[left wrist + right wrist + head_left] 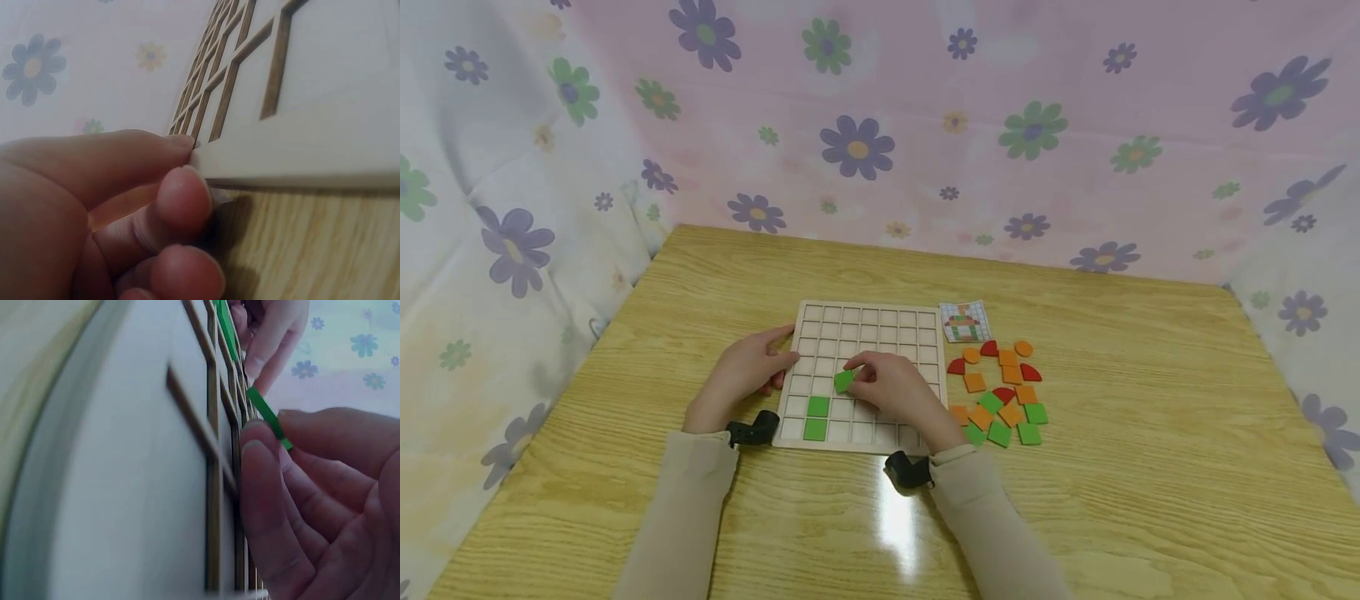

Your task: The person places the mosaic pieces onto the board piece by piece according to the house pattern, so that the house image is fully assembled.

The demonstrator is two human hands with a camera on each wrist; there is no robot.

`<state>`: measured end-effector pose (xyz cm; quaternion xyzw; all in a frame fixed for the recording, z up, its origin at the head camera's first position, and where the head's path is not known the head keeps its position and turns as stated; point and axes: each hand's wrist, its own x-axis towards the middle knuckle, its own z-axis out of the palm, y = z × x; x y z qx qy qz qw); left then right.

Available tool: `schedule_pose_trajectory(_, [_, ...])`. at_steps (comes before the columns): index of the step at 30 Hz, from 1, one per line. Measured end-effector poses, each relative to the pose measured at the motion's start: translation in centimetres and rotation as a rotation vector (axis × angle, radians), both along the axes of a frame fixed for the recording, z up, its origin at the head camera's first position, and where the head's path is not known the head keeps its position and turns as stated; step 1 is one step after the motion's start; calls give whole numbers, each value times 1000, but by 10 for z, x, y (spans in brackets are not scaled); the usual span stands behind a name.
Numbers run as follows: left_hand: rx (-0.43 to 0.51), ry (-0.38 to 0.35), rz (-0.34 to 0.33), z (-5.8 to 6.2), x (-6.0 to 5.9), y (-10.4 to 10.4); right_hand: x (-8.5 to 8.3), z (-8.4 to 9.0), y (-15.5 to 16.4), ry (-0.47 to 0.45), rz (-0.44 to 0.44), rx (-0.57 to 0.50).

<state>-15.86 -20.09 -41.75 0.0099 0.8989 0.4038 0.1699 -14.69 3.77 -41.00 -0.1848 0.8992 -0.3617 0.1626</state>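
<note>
A pale wooden grid board (889,318) lies on the table. At its left side my left hand (741,371) holds the frame, the thumb on the edge and curled fingertips below it in the left wrist view. Between thumb and fingers my right hand (895,389) pinches a green square tile (843,382) over the middle-left cells. The tile (269,415) is tilted, seen nearly edge-on in the right wrist view. Two green tiles, an upper one (817,407) and a lower one (815,429), sit in neighbouring cells of one column near the board's front.
Right of the board lie loose pieces: orange squares (975,383), orange circles (1023,349), red quarter-circle-like pieces (1031,372) and green squares (1030,433). A small printed pattern card (965,322) lies at the board's back right corner. Flowered cloth (917,167) surrounds the wooden table (1150,433).
</note>
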Motion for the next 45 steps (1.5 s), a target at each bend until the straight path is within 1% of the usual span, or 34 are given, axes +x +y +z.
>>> schedule_pose_trajectory(7, [-30,19,-17,-1,0,-1,-1,2,-14,-16,-14,26])
schedule_pose_trajectory(11, [-2,11,-7,0,1,-2,0,0,-18,-11,-14,34])
schedule_pose_trajectory(16, [24,1,7,-1,4,-3,3,-2,-25,38,-15,80])
schedule_pose_trajectory(19, [14,4,5,-2,4,-5,6,0,-30,78,-13,103])
schedule_pose_trajectory(24, [7,-1,19,-4,6,-9,8,0,-36,119,-12,127])
schedule_pose_trajectory(26, [2,7,10,-4,5,-9,9,0,-38,133,-11,138])
schedule_pose_trajectory(32, [-3,16,-3,-3,4,-7,12,2,-39,152,-9,142])
schedule_pose_trajectory(37, [0,26,-3,-1,3,-6,11,2,-41,179,6,154])
schedule_pose_trajectory(43, [-6,32,-15,-4,0,-4,11,0,-39,184,-7,146])
schedule_pose_trajectory(45, [-5,33,-9,-4,0,-2,12,0,-38,184,-10,138])
